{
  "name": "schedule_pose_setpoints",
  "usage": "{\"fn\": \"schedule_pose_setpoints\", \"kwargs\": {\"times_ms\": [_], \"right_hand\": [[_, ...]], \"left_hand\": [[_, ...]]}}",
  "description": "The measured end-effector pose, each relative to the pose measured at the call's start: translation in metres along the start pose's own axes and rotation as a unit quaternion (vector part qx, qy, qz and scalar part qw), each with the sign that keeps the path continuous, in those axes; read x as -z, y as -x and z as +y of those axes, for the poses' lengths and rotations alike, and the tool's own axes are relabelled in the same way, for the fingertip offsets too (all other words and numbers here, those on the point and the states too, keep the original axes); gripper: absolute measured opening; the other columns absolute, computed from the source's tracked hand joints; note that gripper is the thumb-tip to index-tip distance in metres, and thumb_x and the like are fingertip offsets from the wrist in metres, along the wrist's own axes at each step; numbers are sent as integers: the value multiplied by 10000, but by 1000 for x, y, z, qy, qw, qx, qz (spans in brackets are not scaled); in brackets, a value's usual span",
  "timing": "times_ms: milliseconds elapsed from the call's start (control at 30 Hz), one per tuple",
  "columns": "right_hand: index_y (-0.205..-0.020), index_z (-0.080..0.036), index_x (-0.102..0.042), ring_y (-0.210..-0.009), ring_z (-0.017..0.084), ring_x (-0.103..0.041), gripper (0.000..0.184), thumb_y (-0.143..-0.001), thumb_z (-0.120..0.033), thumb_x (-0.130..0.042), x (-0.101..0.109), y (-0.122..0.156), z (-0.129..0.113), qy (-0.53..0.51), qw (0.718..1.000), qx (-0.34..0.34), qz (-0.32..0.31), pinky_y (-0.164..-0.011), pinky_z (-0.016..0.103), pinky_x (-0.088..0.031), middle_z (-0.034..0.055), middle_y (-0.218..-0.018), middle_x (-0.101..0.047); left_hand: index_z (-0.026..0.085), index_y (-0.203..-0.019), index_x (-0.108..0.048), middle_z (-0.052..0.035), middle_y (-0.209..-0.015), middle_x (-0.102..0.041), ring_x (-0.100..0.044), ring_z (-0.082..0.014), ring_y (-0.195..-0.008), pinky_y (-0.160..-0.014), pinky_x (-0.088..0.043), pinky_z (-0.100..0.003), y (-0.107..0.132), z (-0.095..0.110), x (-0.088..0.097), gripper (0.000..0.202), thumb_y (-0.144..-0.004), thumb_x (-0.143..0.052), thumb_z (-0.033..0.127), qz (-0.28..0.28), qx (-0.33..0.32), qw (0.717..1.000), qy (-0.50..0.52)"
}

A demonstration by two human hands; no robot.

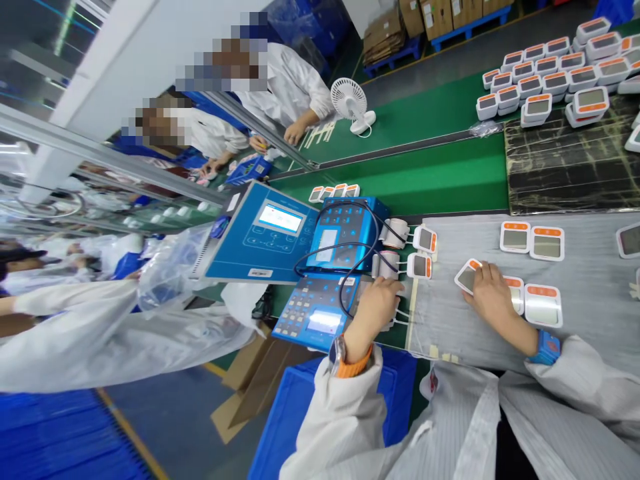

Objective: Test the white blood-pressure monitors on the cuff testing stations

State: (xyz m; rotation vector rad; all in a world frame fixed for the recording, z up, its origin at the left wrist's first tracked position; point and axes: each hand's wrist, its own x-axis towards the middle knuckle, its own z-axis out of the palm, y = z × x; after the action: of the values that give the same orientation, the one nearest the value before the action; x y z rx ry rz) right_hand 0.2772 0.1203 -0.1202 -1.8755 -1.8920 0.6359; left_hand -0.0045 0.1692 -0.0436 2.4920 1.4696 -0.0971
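My right hand (493, 293) grips a tilted white blood pressure monitor with an orange strip (467, 277) on a grey striped mat (575, 320). Similar monitors (543, 305) lie beside that hand. My left hand (376, 313) rests on a white cuff unit (386, 265) next to a blue test box (313, 313), and its fingers hide what lies beneath them. Thin white cables (400, 321) run out from under those fingers. Two monitors (419, 265) stand wired to cuffs just above it.
A larger blue tester with a lit screen (263, 230) stands beyond the test box. Several stacked monitors sit on a black sheet (565, 160) at upper right. Co-workers in white sit across a green conveyor (425, 177), with a small white fan (353, 107) there.
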Motion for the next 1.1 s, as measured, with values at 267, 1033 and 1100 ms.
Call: {"fn": "schedule_pose_setpoints", "kwargs": {"times_ms": [267,1033,1100], "right_hand": [[-1295,-247,-636,-1072,261,-677,461,-895,-471,-593,-13,0,-43,-513,804,-192,-232,-922,418,-563,71,-1183,-727],[-1077,-211,-759,-985,232,-681,319,-847,-429,-732,-41,5,-71,-634,683,-247,-266,-937,406,-563,65,-1078,-756],[-1068,-216,-764,-990,232,-678,315,-849,-439,-730,-42,4,-72,-628,688,-247,-268,-934,407,-564,66,-1066,-753]], "left_hand": [[248,-896,-748,-15,-907,-768,-646,-222,-978,-978,-352,-404,23,-6,-20,130,-892,-681,136,-74,-53,990,111],[257,-762,-792,-6,-767,-769,-676,-195,-800,-935,-450,-415,21,3,-45,223,-937,-711,369,166,62,944,280],[256,-763,-791,-8,-777,-774,-680,-198,-813,-935,-451,-417,21,4,-45,236,-943,-703,380,167,54,944,281]]}}
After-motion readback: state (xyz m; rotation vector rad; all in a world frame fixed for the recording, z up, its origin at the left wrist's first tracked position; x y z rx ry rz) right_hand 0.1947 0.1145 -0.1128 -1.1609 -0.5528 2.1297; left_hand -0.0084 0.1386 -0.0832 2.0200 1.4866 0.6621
